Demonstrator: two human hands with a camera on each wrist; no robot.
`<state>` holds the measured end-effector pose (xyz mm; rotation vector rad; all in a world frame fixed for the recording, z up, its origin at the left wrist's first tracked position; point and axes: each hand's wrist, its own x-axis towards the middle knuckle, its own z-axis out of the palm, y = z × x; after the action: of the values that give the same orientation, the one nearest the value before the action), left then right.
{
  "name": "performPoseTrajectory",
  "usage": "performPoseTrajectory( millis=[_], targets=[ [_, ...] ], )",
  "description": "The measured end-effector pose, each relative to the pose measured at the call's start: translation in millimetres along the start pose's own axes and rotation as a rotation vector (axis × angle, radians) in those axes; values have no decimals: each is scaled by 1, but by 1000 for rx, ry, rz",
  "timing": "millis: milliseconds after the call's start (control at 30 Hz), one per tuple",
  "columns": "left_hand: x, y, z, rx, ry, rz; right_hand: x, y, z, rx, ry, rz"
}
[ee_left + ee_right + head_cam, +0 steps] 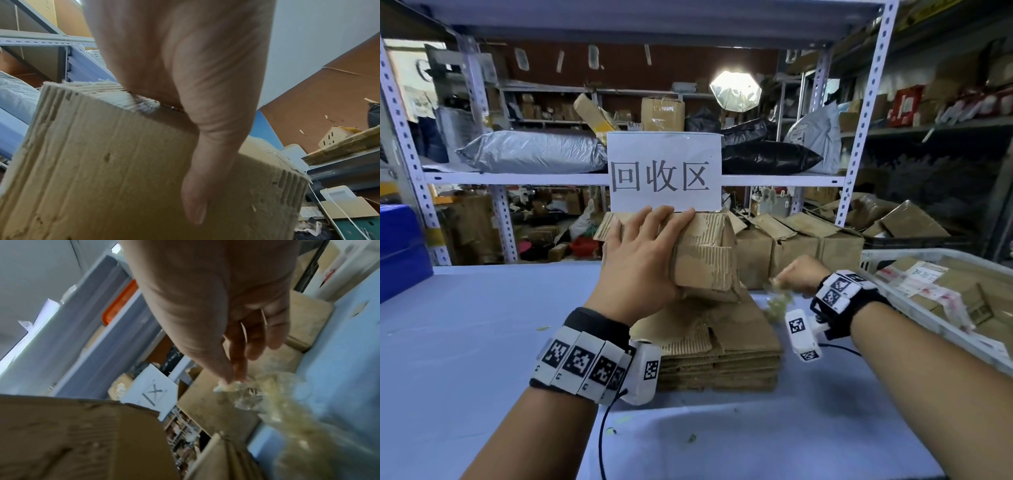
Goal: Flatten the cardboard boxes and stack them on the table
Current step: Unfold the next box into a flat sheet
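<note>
Left hand [640,253] grips box [702,253], frame centre, above flat stack [722,346]. Right hand [799,274] pinches tape wad [779,303]; discard it, then collapse box squarely.

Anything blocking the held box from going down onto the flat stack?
Nothing visible. The left hand holds the box directly over the stack of flattened boxes, whose top is bare. The right hand, off to the side, pinches crumpled tape.
</note>
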<state>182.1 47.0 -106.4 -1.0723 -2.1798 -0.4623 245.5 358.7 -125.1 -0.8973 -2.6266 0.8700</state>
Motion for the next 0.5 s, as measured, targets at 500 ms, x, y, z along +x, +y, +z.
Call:
performPoseTrajectory(
  millis=[500],
  targets=[
    [-1,1,-5,19,-17,-13,-12,-30,2,-560,-68,-121]
  ],
)
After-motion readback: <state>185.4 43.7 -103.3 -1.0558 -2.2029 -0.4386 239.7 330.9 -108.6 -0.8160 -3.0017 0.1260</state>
